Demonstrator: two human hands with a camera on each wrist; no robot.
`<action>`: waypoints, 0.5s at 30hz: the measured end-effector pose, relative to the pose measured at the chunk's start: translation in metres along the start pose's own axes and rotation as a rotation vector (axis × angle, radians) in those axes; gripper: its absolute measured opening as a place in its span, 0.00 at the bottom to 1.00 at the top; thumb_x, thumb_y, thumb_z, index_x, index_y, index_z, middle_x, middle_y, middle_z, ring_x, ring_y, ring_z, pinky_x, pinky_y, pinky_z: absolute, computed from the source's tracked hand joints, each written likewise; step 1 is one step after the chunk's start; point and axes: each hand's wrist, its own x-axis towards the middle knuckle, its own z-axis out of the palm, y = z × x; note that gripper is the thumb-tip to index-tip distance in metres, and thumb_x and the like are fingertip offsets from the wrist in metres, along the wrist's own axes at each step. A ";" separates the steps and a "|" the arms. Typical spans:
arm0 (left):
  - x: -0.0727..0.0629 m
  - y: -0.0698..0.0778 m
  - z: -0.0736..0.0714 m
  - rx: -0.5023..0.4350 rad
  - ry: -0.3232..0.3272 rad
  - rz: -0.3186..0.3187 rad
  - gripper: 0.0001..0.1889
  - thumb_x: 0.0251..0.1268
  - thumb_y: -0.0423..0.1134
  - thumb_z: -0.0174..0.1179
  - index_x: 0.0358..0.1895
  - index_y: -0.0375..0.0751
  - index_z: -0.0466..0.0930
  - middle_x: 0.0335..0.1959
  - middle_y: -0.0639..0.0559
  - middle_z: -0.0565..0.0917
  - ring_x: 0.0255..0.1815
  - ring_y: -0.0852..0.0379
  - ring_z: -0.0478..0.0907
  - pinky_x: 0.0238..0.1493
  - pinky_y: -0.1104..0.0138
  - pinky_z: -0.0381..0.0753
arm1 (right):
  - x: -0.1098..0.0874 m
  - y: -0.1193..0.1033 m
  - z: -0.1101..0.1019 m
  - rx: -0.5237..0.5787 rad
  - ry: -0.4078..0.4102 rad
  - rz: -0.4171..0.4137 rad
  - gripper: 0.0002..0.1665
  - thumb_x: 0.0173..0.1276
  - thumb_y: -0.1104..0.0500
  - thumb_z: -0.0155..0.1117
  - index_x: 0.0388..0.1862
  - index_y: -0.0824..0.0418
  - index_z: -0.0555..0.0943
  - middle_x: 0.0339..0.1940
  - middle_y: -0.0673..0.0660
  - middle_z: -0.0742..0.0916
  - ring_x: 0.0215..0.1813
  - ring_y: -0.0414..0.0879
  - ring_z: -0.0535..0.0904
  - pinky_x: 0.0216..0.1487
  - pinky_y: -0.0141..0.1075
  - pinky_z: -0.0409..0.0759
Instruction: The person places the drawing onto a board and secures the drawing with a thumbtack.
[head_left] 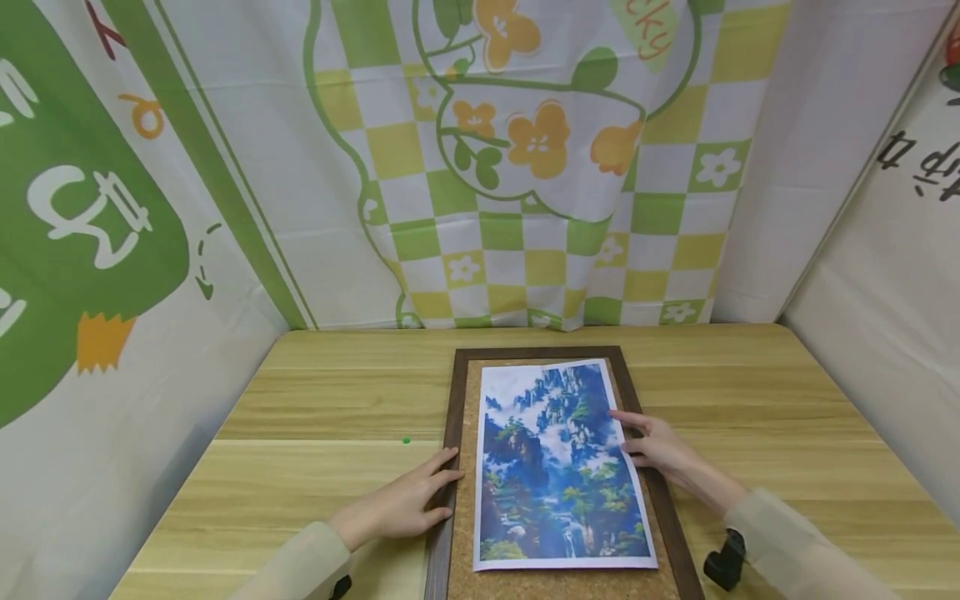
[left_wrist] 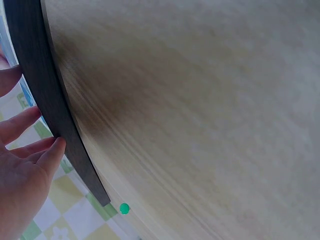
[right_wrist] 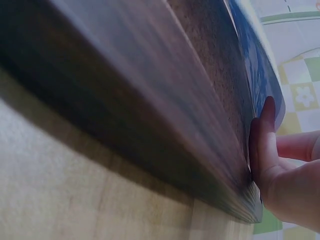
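A cork board [head_left: 570, 583] with a dark wooden frame [head_left: 454, 408] lies on the table. On its cork rests a printed landscape picture [head_left: 558, 467] of blue mountains, trees and a waterfall, its sheet slightly tilted. My left hand [head_left: 401, 500] has its fingertips on the frame's left side, fingers spread; the left wrist view shows those fingers [left_wrist: 50, 155] against the dark wood [left_wrist: 47, 80]. At the picture's right edge, my right hand [head_left: 667, 450] touches the paper with extended fingertips. In the right wrist view one fingertip [right_wrist: 269, 107] overlaps the sheet [right_wrist: 257, 70].
A small green round piece [head_left: 407, 440] lies on the wooden table [head_left: 315, 400] left of the board. Behind the table hangs a green and yellow checked curtain [head_left: 540, 267], and printed cloth walls [head_left: 247, 267] stand at both sides.
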 end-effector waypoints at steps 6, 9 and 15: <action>0.000 0.001 -0.001 -0.016 -0.014 -0.012 0.25 0.60 0.40 0.55 0.59 0.33 0.65 0.67 0.37 0.52 0.67 0.42 0.51 0.61 0.53 0.60 | 0.001 0.000 0.002 -0.034 -0.001 -0.005 0.33 0.60 0.74 0.49 0.66 0.64 0.58 0.67 0.72 0.51 0.22 0.39 0.67 0.19 0.30 0.69; 0.000 0.001 -0.002 -0.021 -0.014 -0.005 0.25 0.60 0.39 0.55 0.59 0.33 0.65 0.67 0.36 0.52 0.66 0.41 0.51 0.60 0.53 0.60 | 0.000 -0.001 0.002 -0.060 -0.004 -0.017 0.33 0.60 0.73 0.49 0.66 0.65 0.58 0.66 0.74 0.54 0.18 0.38 0.64 0.18 0.29 0.70; 0.000 0.002 -0.003 -0.028 -0.034 -0.027 0.25 0.60 0.40 0.54 0.60 0.34 0.65 0.67 0.37 0.51 0.67 0.43 0.50 0.61 0.53 0.60 | -0.002 -0.002 0.004 -0.118 0.017 -0.047 0.33 0.59 0.73 0.50 0.65 0.66 0.60 0.62 0.75 0.61 0.17 0.40 0.66 0.19 0.31 0.73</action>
